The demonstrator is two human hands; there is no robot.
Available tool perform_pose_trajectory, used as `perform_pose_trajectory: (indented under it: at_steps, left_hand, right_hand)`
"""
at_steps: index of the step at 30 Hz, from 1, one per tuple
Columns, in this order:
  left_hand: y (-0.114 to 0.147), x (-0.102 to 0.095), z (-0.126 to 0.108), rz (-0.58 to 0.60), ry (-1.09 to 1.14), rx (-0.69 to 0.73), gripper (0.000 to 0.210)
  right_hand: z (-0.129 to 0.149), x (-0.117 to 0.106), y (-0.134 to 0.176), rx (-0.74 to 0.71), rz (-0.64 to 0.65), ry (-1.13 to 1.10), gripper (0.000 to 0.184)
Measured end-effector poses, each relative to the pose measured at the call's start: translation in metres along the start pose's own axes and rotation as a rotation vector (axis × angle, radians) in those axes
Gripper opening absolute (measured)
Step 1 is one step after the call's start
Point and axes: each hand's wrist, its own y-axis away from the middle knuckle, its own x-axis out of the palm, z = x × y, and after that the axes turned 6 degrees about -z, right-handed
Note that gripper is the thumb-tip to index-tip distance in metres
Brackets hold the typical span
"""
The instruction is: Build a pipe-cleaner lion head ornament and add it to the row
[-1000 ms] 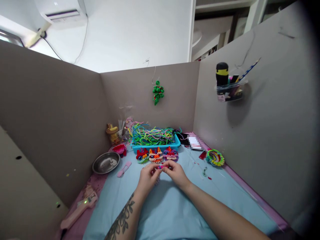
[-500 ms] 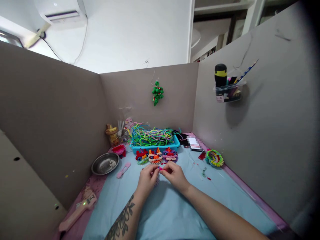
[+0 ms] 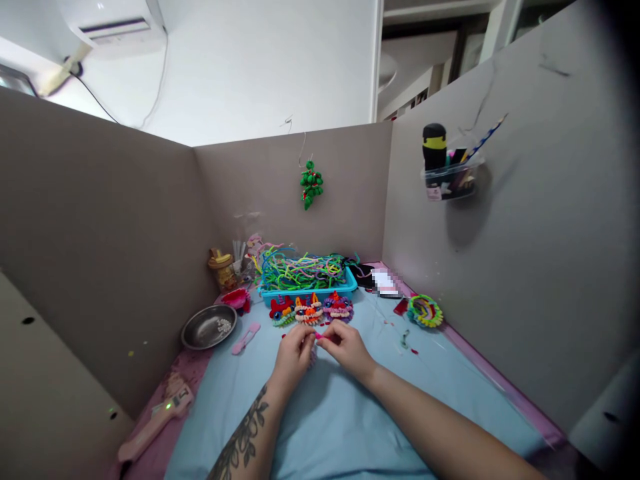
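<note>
Between the fingertips of both hands is a small bright pink piece (image 3: 319,336), too small to make out fully. My left hand (image 3: 295,351) pinches its left side, and a fuzzy purplish bit shows below those fingers. From the right, my right hand (image 3: 346,348) pinches the same pink piece. Just beyond my hands stand three fuzzy pipe-cleaner figures: a red and green one (image 3: 283,311), an orange and cream one (image 3: 309,309) and a purple and red one (image 3: 338,307).
A blue basket (image 3: 280,295) of colourful pipe cleaners stands behind the figures. On the left are a metal bowl (image 3: 200,333) with white bits, a pink clip-like piece (image 3: 246,339) and a pink glue gun (image 3: 157,427). A yellow-green ring bundle (image 3: 425,311) lies right. Grey panels enclose the table.
The view has shifted slightly, so the surroundings appear a little further left. Both hands keep their pinch on the pink piece, with a slightly wider gap between the fingertips.
</note>
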Motion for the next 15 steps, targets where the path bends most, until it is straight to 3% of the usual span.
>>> perform_pose_trajectory:
  at_steps: [15]
  left_hand:
    - [0.0006,-0.0018,0.0011,0.136,-0.046,0.045,0.018]
  right_hand:
    - [0.001,-0.0029,-0.0023,0.034,0.054,-0.054,0.011]
